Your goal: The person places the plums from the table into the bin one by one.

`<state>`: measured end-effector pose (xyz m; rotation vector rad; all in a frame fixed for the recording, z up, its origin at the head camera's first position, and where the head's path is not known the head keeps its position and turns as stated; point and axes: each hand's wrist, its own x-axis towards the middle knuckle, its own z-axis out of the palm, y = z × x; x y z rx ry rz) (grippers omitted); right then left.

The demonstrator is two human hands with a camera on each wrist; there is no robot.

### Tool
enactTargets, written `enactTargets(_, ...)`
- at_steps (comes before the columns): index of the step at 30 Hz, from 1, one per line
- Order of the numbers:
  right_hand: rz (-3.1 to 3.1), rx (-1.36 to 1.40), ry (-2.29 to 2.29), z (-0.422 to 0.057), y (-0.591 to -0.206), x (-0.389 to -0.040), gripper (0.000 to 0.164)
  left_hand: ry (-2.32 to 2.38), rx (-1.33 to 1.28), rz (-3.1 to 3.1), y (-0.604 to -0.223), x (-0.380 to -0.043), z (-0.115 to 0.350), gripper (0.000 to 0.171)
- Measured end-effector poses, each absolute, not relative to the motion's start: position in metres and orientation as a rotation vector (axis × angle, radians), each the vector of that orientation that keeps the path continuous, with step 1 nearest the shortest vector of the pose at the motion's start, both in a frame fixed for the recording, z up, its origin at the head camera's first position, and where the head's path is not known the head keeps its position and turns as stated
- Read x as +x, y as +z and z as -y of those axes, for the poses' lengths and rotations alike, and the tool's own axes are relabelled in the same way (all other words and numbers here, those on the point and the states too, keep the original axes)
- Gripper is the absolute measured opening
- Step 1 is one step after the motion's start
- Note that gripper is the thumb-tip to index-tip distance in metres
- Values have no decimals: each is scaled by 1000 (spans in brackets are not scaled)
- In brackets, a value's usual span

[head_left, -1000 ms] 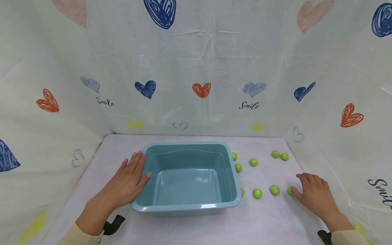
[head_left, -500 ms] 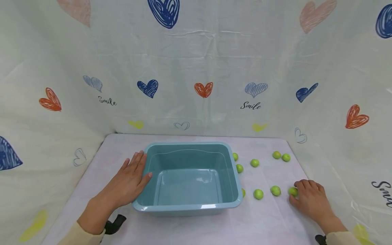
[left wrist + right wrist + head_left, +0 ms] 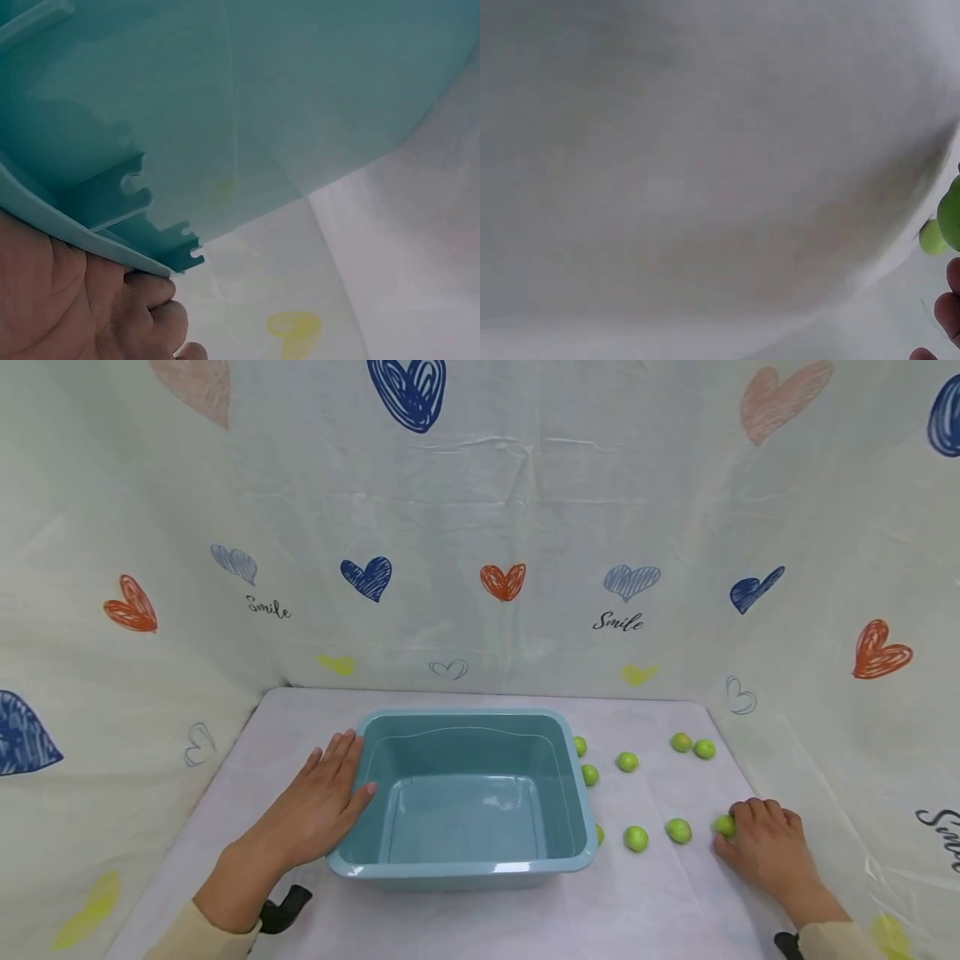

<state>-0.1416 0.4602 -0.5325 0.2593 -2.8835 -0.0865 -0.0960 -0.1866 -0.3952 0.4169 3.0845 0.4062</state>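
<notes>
A light blue plastic basin (image 3: 465, 867) stands in the middle of the table. My left hand (image 3: 318, 806) rests on its left rim with fingers extended and thumb over the inner edge. In the left wrist view, the palm (image 3: 52, 300) lies against the underside of the rim, beside the basin wall (image 3: 262, 97). On the right, my right hand (image 3: 772, 852) pinches a small round green fruit (image 3: 724, 825) between thumb and fingers. That green fruit (image 3: 951, 217) and some fingertips (image 3: 949, 311) show only at the right edge of the right wrist view.
Several more green fruits lie right of the basin, including one in front (image 3: 636, 838), one nearer my right hand (image 3: 678, 830) and a pair (image 3: 682, 742) at the back right. The basin's right side partly hides some. A heart-patterned curtain (image 3: 450, 527) surrounds the table (image 3: 637, 910).
My right hand has come down onto the rightmost fruit, and its fingers have closed round it. The left hand has stayed on the basin rim. The head view has shifted slightly.
</notes>
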Motion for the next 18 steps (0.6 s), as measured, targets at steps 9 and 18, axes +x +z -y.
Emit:
enactTargets(9,2695,427,-67,-453,-501,-185,50,335,439,-3111,-391,-97,186,76)
enactTargets(18,2605,591,-40,-398,-458,-219,48,275,444,-3143,-388,-99,182,75)
